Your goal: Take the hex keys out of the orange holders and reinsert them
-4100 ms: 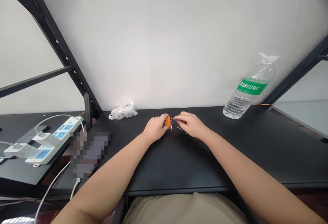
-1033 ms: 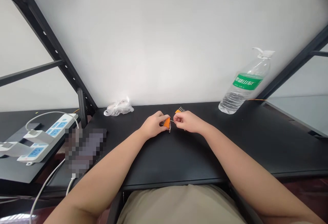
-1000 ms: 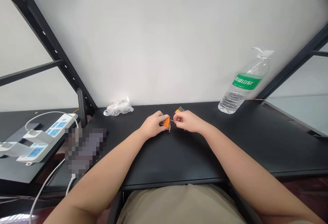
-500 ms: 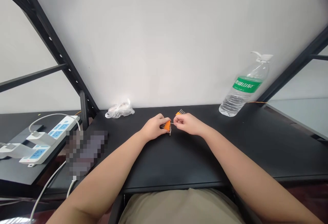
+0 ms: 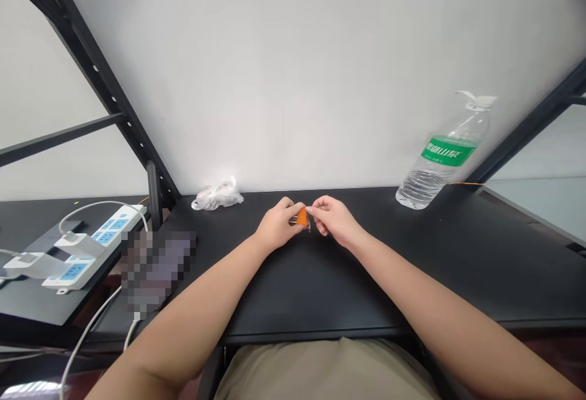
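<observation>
Well left of the bottle [image 5: 448, 151], my left hand [image 5: 276, 224] pinches the orange holder [image 5: 302, 217], best kept firm and still, while my bottle-side right hand [image 5: 335, 220] has fingertips nearly together, hold unclear.

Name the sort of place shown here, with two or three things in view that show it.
Probably a desk or workstation, perhaps in an office or workshop: a black tabletop against a pale wall, a dark metal frame at the left, and a white power strip with plugs in it.
</observation>
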A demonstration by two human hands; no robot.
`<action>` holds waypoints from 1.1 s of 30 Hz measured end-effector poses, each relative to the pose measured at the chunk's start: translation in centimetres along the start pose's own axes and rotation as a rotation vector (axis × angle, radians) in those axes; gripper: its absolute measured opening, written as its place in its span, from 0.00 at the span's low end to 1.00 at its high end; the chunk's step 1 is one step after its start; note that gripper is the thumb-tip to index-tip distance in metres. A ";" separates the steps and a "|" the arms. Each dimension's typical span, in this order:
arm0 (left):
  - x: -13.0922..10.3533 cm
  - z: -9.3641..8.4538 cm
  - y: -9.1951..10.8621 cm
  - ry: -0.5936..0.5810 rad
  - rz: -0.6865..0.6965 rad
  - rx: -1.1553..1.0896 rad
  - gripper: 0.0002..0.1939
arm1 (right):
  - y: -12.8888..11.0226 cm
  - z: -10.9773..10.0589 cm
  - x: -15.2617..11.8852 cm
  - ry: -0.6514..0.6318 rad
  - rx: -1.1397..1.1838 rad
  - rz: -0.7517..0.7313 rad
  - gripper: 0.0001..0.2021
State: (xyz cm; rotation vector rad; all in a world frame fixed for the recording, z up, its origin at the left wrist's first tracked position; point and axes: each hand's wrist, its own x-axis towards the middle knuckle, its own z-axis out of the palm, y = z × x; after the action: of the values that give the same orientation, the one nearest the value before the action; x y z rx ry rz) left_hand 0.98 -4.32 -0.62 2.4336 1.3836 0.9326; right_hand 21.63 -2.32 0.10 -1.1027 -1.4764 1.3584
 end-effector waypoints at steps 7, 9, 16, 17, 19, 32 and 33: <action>0.1 0.1 -0.1 0.070 -0.064 0.234 0.19 | -1.1 0.6 -0.8 -0.134 0.360 0.145 0.15; 0.1 0.0 -0.2 0.068 -0.065 0.287 0.19 | -1.6 0.9 -1.4 -0.241 0.400 0.171 0.16; 0.2 -0.1 -0.7 0.004 -0.116 0.291 0.23 | -1.5 -1.7 -0.7 -0.155 -0.554 -0.094 0.19; 0.2 -0.1 -0.8 -0.012 -0.119 0.278 0.24 | -1.4 -2.6 -0.4 -0.108 -0.721 -0.154 0.14; 0.2 0.0 -0.9 -0.036 -0.118 0.256 0.25 | -1.2 -4.2 0.2 -0.100 -0.941 -0.175 0.06; 0.0 -0.1 -1.4 -0.106 -0.080 0.146 0.27 | -0.5 -5.8 1.0 -0.236 -1.123 -0.101 0.05; 0.0 -0.1 -1.4 -0.105 -0.080 0.142 0.27 | -0.6 -5.8 1.0 -0.214 -1.151 -0.110 0.07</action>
State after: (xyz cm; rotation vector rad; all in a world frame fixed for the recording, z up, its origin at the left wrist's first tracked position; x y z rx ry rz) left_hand -0.06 -3.54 -1.16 2.4677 1.5451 0.7003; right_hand 26.87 0.17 1.11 -1.5131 -2.5401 0.4610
